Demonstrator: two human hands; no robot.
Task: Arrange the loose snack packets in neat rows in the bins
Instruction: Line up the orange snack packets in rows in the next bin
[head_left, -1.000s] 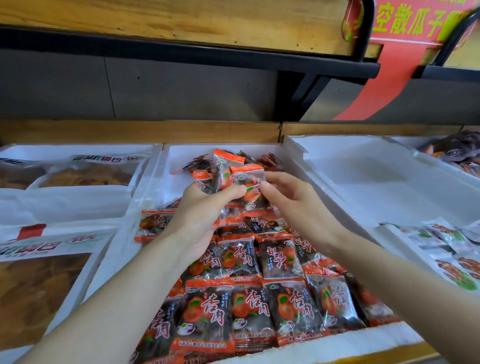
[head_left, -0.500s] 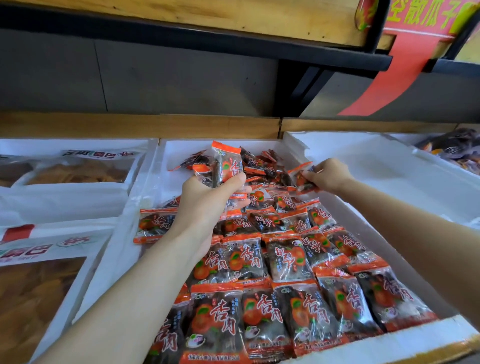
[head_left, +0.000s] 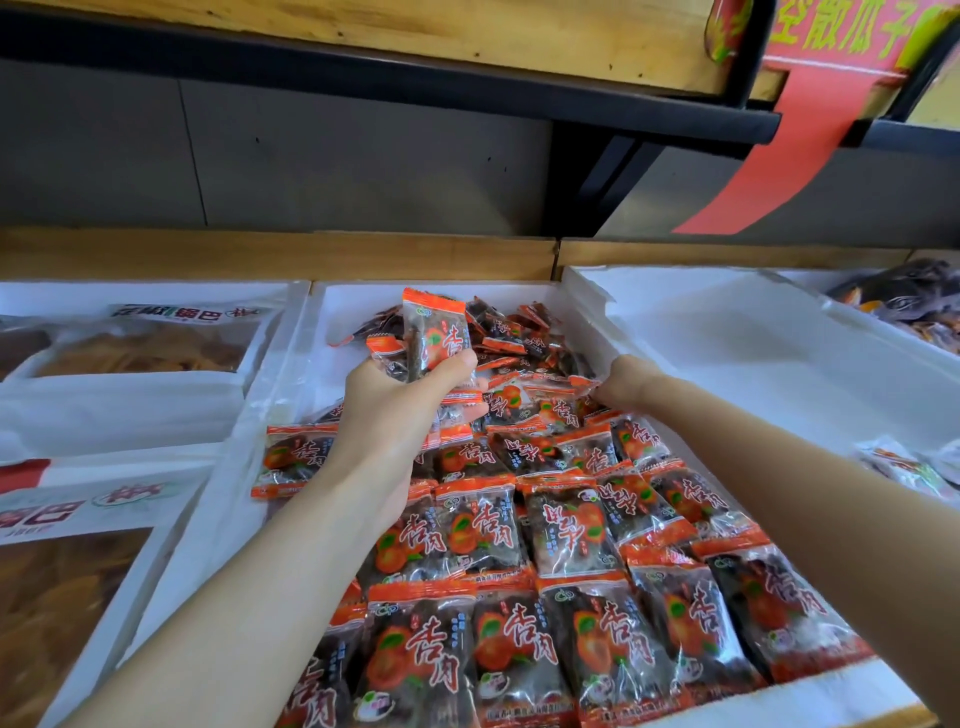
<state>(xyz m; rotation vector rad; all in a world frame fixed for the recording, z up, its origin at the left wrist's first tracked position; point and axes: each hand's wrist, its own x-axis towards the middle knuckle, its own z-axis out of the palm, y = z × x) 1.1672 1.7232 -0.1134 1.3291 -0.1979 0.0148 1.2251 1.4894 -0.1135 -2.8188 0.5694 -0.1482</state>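
Rows of orange-and-black snack packets (head_left: 587, 639) lie flat and overlapping from the near rim of our middle white bin (head_left: 831, 702) up towards our hands, reaching its right wall. Our left hand (head_left: 400, 415) clenches a bunch of packets (head_left: 436, 338) upright above the rows. Our right hand (head_left: 626, 384) sits by the right wall at the loose heap (head_left: 514, 332), fingers hidden, so we cannot tell its grasp; bare white bin floor (head_left: 345, 322) shows at the far left corner.
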